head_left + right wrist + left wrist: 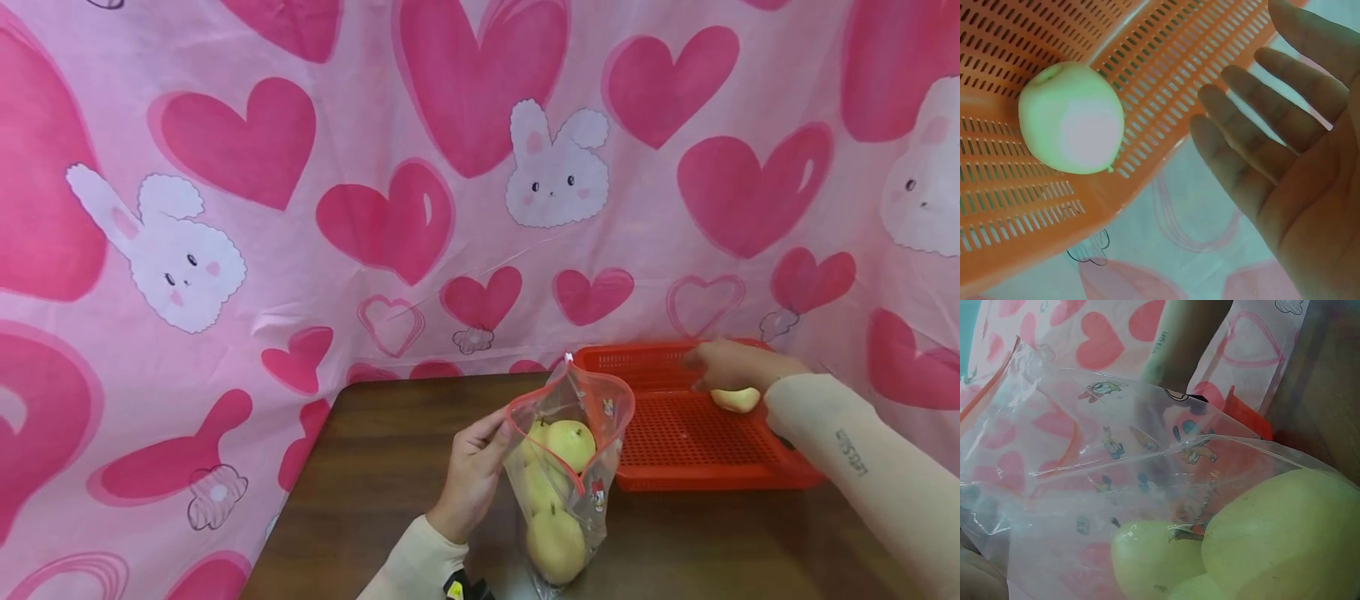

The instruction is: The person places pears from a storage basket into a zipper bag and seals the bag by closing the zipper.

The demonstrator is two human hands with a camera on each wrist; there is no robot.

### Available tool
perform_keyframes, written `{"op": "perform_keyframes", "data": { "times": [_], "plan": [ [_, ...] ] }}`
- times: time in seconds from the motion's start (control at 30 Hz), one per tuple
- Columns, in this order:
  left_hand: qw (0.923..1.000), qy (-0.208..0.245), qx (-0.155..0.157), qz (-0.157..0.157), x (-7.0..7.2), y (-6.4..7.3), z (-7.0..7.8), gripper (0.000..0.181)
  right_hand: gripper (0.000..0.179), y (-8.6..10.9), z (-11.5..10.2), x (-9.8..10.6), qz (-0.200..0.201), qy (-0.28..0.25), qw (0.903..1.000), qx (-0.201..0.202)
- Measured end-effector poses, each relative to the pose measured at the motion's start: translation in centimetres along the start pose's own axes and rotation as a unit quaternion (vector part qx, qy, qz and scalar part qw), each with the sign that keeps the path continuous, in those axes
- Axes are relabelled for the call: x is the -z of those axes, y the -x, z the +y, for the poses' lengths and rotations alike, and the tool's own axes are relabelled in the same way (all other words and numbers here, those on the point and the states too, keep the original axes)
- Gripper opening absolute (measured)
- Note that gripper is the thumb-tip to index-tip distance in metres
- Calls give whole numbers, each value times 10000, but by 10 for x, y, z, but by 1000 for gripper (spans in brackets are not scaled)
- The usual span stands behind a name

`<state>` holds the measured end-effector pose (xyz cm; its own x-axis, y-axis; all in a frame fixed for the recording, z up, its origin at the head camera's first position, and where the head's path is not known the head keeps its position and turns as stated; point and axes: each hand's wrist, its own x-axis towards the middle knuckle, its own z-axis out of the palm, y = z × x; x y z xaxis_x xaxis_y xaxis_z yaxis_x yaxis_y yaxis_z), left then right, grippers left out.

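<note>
My left hand [474,467] pinches the red-edged mouth of a clear zip bag [628,410], its thumb and fingers at the left side of the rim. The bag stands on the table with its mouth spread, and cartoon figures are printed on it. Inside it are several yellow-green pears [556,543]; their stems show close up in the left wrist view. Over the red plastic basket [720,478] reaches my right hand [729,365], its fingers extended and the palm bare in the right wrist view. One pear [1072,119] lies in a corner of the basket, apart from the fingers.
The brown wooden table [397,467] carries both bag and basket, with the basket just right of the bag. Behind the table hangs a pink cloth [480,233] with hearts and rabbits, close to the basket's back rim.
</note>
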<state>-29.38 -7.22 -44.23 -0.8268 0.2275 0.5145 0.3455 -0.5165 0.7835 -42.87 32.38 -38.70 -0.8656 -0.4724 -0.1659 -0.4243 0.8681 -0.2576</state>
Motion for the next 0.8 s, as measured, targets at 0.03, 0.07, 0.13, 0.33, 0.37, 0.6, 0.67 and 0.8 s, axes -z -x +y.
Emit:
{"op": "perform_keyframes", "data": {
  "times": [0.03, 0.07, 0.13, 0.33, 0.37, 0.6, 0.67, 0.8],
  "plan": [
    [10000, -8, -14, 4, 0, 0, 0, 37, 48, 0, 0, 0, -14, 41, 10000, -1],
    [10000, -23, -5, 15, 0, 0, 0, 36, 48, 0, 0, -1, -27, 68, 10000, -26],
    [10000, -47, 4, 30, 0, 0, 0, 36, 49, -1, 1, -2, -37, 110, 9999, -81],
    [10000, -80, -23, 21, 1, -2, 1, 37, 52, -6, 12, -6, -30, 332, 9994, -123],
    [10000, -78, -33, 12, 1, -2, 1, 36, 53, -7, 13, -8, -29, 311, 9994, -161],
    [9999, -70, -60, 49, 1, -2, 1, 36, 59, -6, 20, -16, 172, 182, 9992, -325],
    [9999, -75, -54, 75, 1, -1, 1, 36, 59, -5, 23, -19, 220, 149, 9991, -340],
    [9999, -93, -17, 62, 1, 0, 1, 37, 61, -5, 30, -25, 263, 166, 9989, -351]
  ]
}}
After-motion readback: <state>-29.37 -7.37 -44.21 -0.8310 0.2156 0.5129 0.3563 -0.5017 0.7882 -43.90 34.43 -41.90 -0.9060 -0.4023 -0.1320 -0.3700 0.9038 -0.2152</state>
